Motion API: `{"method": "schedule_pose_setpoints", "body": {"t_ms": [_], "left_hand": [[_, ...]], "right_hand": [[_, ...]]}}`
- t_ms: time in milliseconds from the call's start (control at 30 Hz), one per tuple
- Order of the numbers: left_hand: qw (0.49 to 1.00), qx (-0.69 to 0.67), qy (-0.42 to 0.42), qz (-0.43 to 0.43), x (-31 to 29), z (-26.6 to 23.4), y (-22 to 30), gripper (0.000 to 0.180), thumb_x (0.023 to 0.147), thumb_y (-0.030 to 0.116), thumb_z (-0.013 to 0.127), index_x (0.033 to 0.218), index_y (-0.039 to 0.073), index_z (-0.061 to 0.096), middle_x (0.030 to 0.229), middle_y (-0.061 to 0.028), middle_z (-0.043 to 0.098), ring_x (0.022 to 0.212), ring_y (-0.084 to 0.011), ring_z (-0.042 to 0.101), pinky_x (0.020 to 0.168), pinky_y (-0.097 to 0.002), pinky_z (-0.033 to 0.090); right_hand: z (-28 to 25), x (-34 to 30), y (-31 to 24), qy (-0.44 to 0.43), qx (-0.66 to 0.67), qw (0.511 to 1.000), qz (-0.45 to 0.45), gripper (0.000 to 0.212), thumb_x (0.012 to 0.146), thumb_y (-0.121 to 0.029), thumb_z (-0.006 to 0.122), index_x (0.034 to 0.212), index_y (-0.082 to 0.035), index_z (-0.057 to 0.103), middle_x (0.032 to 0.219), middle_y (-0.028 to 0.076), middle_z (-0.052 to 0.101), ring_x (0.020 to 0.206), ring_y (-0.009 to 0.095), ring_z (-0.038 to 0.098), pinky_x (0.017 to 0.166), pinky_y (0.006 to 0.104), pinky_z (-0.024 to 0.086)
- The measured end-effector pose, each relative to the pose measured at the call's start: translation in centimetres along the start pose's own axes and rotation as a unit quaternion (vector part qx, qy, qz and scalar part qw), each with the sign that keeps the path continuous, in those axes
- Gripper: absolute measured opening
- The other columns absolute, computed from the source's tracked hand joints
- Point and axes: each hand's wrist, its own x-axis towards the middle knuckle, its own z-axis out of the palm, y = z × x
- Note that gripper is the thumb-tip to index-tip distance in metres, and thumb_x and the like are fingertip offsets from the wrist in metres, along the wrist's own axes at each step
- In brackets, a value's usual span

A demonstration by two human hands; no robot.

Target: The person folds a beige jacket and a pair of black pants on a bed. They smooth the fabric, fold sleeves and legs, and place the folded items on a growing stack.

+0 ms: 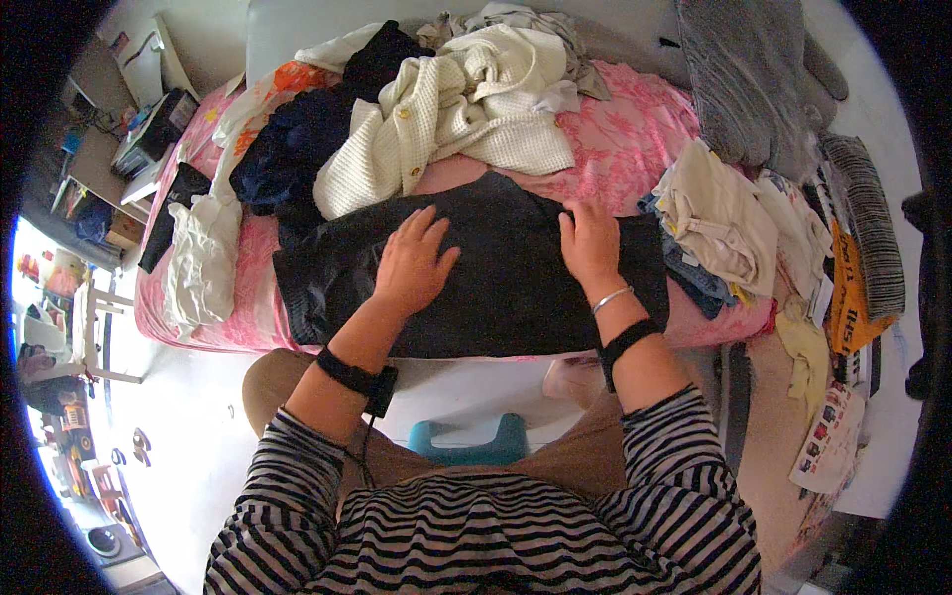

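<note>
A black garment [496, 288] lies spread wide across the near side of the pink bed, its exact kind unclear. My left hand [415, 260] rests flat on it, left of the middle, fingers spread. At the garment's far edge, right of the middle, my right hand [591, 246] has its fingers bent on the cloth and looks closed on it. Just beyond lies a cream waffle-knit cardigan [397, 129] with gold buttons, next to dark navy clothing [283, 149]. A stack of folded clothes [719, 223], beige on top, sits to the right.
Pink patterned bedding [645, 119] covers the bed. White crumpled cloth [203, 258] lies at the left, a grey blanket [744, 79] at the far right. An orange bag [851, 288] and a yellow cloth [803, 347] are at right. A teal stool [471, 441] shows between my legs.
</note>
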Motion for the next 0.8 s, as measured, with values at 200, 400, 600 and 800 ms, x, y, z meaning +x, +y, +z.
{"method": "schedule_pose_setpoints", "body": {"t_ms": [200, 400, 600, 800], "left_hand": [[0.988, 0.13, -0.067, -0.044, 2.6, 2.1, -2.0, 0.058, 0.096, 0.047, 0.049, 0.147, 0.022, 0.039, 0.156, -0.0115, 0.028, 0.145, -0.029, 0.024, 0.115, -0.0539, 0.022], [0.984, 0.132, -0.07, -0.093, 2.3, 3.3, -4.8, 0.061, 0.098, 0.049, 0.042, 0.151, 0.02, 0.033, 0.16, -0.0095, 0.021, 0.148, -0.0279, 0.018, 0.116, -0.055, 0.018], [0.983, 0.088, -0.087, -0.134, 3.2, 2.4, -3.6, 0.06, 0.099, 0.046, 0.043, 0.147, 0.011, 0.037, 0.157, -0.0118, 0.027, 0.146, -0.0297, 0.024, 0.114, -0.0539, 0.023], [0.997, -0.003, 0.052, 0.052, 0.3, 3.2, 5.0, 0.059, 0.092, 0.034, 0.059, 0.142, 0.006, 0.043, 0.153, -0.018, 0.031, 0.142, -0.0355, 0.03, 0.112, -0.0505, 0.028]], "right_hand": [[1.4, 1.7, 3.3, -0.108, -0.078, 0.991, -0.005, 0.017, 0.089, -0.021, 0.059, 0.093, -0.004, 0.062, 0.09, 0.019, 0.063, 0.087, 0.039, 0.06, 0.077, 0.05, 0.047], [3.7, 1.6, 5.5, 0.012, -0.16, 0.987, 0.015, 0.02, 0.093, -0.019, 0.053, 0.083, -0.003, 0.059, 0.083, 0.021, 0.064, 0.08, 0.04, 0.061, 0.073, 0.0507, 0.047], [-1.3, 1.2, 6.0, 0.011, -0.041, 0.997, 0.065, 0.017, 0.092, -0.018, 0.054, 0.098, -0.003, 0.06, 0.091, 0.02, 0.065, 0.09, 0.038, 0.06, 0.08, 0.0481, 0.048], [-8.1, -3.8, 7.4, 0.012, -0.016, 0.975, 0.222, 0.029, 0.09, -0.031, 0.06, 0.094, -0.002, 0.06, 0.092, 0.02, 0.065, 0.088, 0.039, 0.061, 0.076, 0.0475, 0.048]]}}
